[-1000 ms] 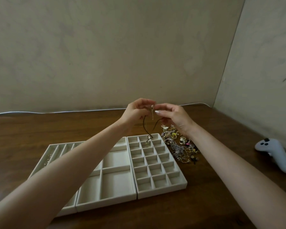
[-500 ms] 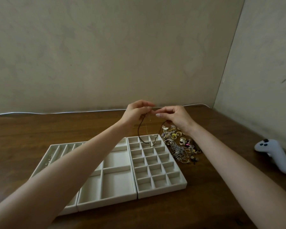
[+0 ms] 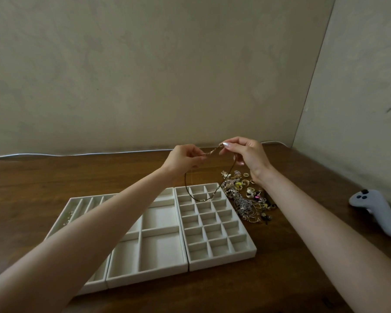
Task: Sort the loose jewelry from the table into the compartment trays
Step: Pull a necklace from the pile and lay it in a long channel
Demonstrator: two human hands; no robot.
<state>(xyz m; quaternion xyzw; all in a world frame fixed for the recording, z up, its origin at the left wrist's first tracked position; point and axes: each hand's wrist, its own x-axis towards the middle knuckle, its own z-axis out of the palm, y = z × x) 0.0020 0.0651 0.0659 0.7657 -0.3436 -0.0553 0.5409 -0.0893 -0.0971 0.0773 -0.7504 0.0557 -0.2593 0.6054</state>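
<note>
My left hand (image 3: 182, 159) and my right hand (image 3: 246, 154) each pinch one end of a thin dark cord necklace (image 3: 189, 192) above the table. Its loop hangs down over the back rows of the small-cell tray (image 3: 221, 254), with pale beads at the bottom. A pile of loose jewelry (image 3: 246, 197) lies on the table just right of that tray. The middle tray (image 3: 145, 273) with large compartments sits left of it, and a tray with long slots (image 3: 77, 201) is partly hidden under my left forearm.
A grey game controller (image 3: 375, 211) lies on the wooden table at the right. Small pale pieces (image 3: 68, 216) sit in the leftmost slot tray. A white cable (image 3: 77, 154) runs along the back edge below the wall. A side wall closes off the right.
My hands have drawn apart, the right one rising, stretching the clasp ends between them. The hanging loop has widened and now dangles over the small-cell tray.
</note>
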